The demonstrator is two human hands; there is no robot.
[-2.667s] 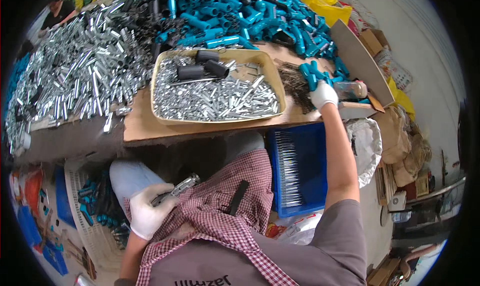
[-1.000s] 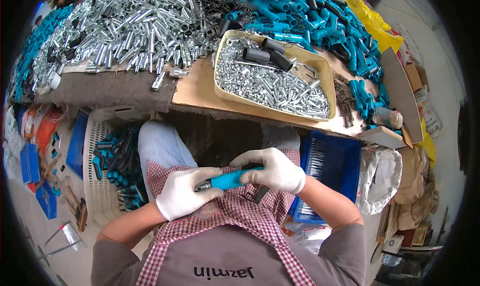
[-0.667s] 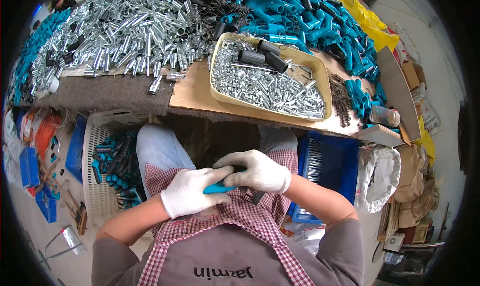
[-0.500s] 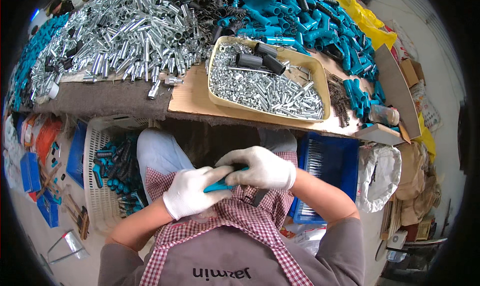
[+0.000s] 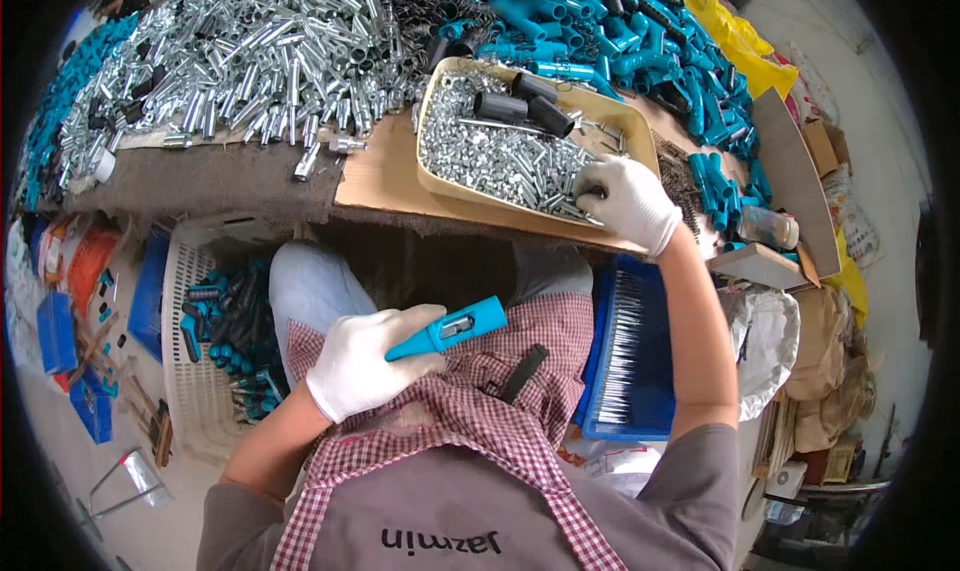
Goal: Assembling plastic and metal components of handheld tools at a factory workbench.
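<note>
Left hand (image 5: 358,371): gloved in white, held over your lap above the checked apron (image 5: 480,421). Its grip is clamped around the near end of a blue handle (image 5: 447,329), which points up and to the right, with a small metal part showing in a slot near its far end.

Right hand (image 5: 625,201): gloved in white, reached out to the far right, resting on the near right corner of the tan tray (image 5: 440,186). Your fingertips are down among the small metal pieces (image 5: 500,156) there; whether that grip is apart or pinched on a piece, you cannot tell.

Tan tray: shallow, sits on a sheet of cardboard (image 5: 385,176) at the near edge of the desk (image 5: 220,181), filled with small silver pieces. Two black tubes (image 5: 520,106) lie at its far side.

Desk, far left: a large heap of silver metal tubes (image 5: 260,56).

Desk, far right: a heap of blue plastic fittings (image 5: 620,41), running down the right side past your right hand.

Floor, left of your knee: a white basket (image 5: 185,391) holding blue and black parts.

Floor, right of your lap: a blue bin (image 5: 640,361) with thin metal rods laid in a row, under your right forearm.

Far right: a clear plastic bag (image 5: 765,336) and a flat board (image 5: 785,171) standing at an angle.
</note>
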